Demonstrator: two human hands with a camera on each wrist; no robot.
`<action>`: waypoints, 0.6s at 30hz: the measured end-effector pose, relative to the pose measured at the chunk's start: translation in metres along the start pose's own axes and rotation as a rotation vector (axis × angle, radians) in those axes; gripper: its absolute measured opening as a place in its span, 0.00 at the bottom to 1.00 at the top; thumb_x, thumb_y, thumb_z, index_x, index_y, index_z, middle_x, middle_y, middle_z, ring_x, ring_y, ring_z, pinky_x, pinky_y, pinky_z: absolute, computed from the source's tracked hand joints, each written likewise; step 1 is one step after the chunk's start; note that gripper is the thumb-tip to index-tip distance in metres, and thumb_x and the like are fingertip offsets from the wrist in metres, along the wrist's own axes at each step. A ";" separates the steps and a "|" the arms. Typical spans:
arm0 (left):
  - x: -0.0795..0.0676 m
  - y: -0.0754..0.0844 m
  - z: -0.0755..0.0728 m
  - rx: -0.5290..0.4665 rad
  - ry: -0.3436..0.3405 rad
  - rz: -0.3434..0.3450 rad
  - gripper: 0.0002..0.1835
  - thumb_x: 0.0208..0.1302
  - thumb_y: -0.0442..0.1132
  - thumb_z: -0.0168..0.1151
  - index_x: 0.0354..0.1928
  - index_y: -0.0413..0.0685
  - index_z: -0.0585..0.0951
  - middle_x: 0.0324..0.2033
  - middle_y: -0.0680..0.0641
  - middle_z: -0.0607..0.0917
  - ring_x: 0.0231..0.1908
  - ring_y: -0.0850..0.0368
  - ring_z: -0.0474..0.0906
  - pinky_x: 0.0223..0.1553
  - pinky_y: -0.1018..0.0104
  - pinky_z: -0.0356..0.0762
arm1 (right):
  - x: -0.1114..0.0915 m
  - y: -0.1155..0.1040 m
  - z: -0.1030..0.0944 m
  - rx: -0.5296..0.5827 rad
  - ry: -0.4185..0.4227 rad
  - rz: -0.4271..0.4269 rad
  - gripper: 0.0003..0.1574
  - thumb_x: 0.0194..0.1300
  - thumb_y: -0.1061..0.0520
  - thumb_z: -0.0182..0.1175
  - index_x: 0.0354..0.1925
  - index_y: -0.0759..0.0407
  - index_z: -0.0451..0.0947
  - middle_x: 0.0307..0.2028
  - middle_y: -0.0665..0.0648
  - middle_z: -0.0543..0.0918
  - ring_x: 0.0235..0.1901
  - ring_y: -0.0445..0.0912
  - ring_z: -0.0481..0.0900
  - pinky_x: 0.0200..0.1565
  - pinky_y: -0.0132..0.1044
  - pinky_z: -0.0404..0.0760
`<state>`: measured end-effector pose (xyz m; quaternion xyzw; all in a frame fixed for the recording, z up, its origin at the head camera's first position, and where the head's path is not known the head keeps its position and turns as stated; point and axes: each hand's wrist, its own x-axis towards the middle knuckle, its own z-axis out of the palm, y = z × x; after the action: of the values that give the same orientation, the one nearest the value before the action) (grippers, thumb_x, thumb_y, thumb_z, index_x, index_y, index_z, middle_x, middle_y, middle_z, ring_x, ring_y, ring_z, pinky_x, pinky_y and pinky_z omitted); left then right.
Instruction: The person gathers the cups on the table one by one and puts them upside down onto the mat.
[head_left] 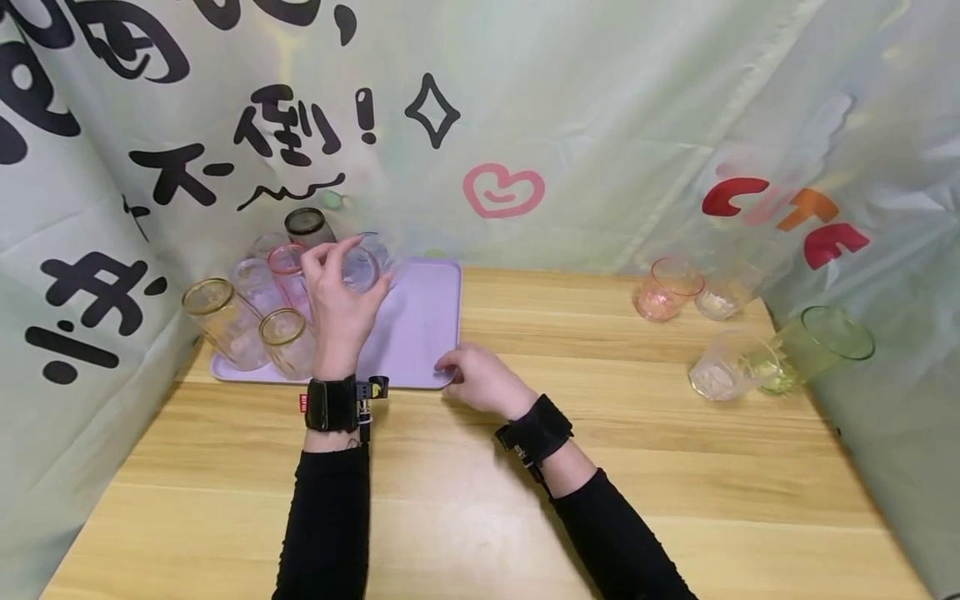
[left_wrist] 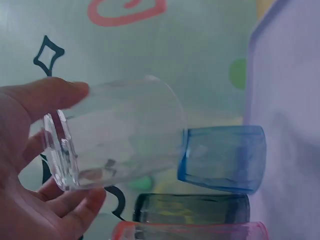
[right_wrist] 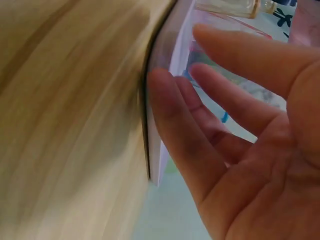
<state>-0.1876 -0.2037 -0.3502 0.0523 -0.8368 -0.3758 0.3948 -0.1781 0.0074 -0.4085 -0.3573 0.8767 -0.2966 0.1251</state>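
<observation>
Holding clear, smooth, round-walled cup (left_wrist: pixel 125 130): left hand (head_left: pixel 339 304).

tray (head_left: pixel 420 317): table (head_left: pixel 480 500) left rear | glasses (head_left: pixel 291 277): on tray left, rear count unclear | 4 cups (head_left: pixel 722 371): table right

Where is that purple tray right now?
In the head view, the purple tray lies left of centre on the wooden table, against the printed curtain. Cups crowd its left side; the right hand is at its near right corner.
</observation>
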 end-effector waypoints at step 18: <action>-0.003 -0.025 0.012 0.120 -0.152 -0.076 0.36 0.38 0.37 0.73 0.56 0.45 0.73 0.54 0.42 0.72 0.54 0.49 0.62 0.57 0.55 0.60 | 0.001 0.000 0.007 -0.083 0.025 -0.047 0.09 0.50 0.65 0.61 0.33 0.58 0.81 0.32 0.53 0.77 0.34 0.41 0.72 0.38 0.31 0.74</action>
<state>-0.1989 -0.2135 -0.3740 0.0788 -0.8829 -0.3423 0.3117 -0.1755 0.0040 -0.4144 -0.3790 0.8811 -0.2675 0.0921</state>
